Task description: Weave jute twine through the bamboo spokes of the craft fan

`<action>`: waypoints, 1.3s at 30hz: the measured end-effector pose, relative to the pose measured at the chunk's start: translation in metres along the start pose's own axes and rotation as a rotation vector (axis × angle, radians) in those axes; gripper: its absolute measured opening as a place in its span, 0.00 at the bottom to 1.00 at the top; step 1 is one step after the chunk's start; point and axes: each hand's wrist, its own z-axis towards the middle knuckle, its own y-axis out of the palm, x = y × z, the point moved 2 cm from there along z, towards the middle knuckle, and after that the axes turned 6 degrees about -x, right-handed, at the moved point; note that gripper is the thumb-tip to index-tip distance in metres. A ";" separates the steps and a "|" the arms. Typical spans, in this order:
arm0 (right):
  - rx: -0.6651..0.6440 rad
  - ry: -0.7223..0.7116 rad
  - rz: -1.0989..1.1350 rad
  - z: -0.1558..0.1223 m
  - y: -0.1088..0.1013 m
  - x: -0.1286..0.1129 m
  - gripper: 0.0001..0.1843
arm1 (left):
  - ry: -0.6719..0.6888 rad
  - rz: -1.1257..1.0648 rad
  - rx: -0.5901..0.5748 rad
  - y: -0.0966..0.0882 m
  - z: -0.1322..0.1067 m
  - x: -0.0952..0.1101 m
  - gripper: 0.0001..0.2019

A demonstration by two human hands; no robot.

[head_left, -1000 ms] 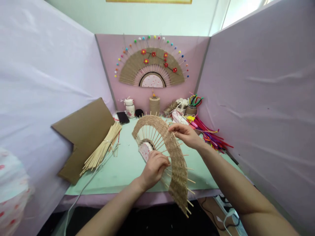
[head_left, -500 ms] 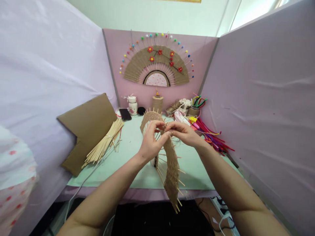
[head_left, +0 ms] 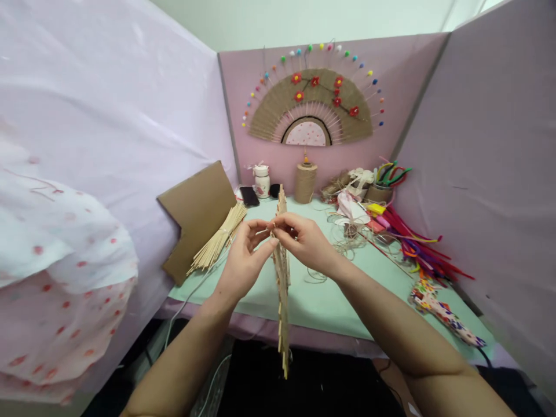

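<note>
A fan of thin wooden sticks woven with brown twine stands nearly edge-on in front of me, its lower end hanging past the table's front edge. My left hand is closed in a pinch at the fan's upper edge, from the left. From the right, my right hand pinches at the same spot, its fingertips meeting those of the left. Any fine strand between the fingertips is too small to make out. Loose brown twine lies tangled on the table to the right of my right hand.
A finished fan hangs on the pink back panel above a twine spool. On the left, a bundle of sticks leans by folded cardboard. Pipe cleaners and a patterned glue gun lie at right.
The woven fan has turned from showing its broad curved face to nearly edge-on. My hands still pinch its edge. The view has shifted right, showing the loose twine and glue gun.
</note>
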 end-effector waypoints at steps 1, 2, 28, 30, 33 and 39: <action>0.016 -0.014 -0.035 0.003 0.005 0.000 0.07 | -0.020 0.014 0.010 -0.004 0.000 0.002 0.16; 0.032 -0.026 -0.061 0.005 0.009 -0.001 0.06 | -0.033 0.028 0.019 -0.008 0.000 0.004 0.18; 0.170 -0.008 0.053 -0.002 -0.009 0.019 0.06 | -0.040 0.056 -0.138 0.006 -0.008 0.003 0.24; 0.189 0.015 0.061 -0.007 -0.016 0.023 0.06 | -0.052 0.013 -0.155 0.014 -0.007 0.000 0.25; 0.207 0.038 0.063 -0.018 -0.022 0.027 0.06 | -0.060 -0.028 -0.182 0.026 -0.009 -0.006 0.28; 0.235 0.040 0.067 -0.034 -0.022 0.027 0.07 | -0.046 -0.074 -0.169 0.038 -0.015 -0.016 0.29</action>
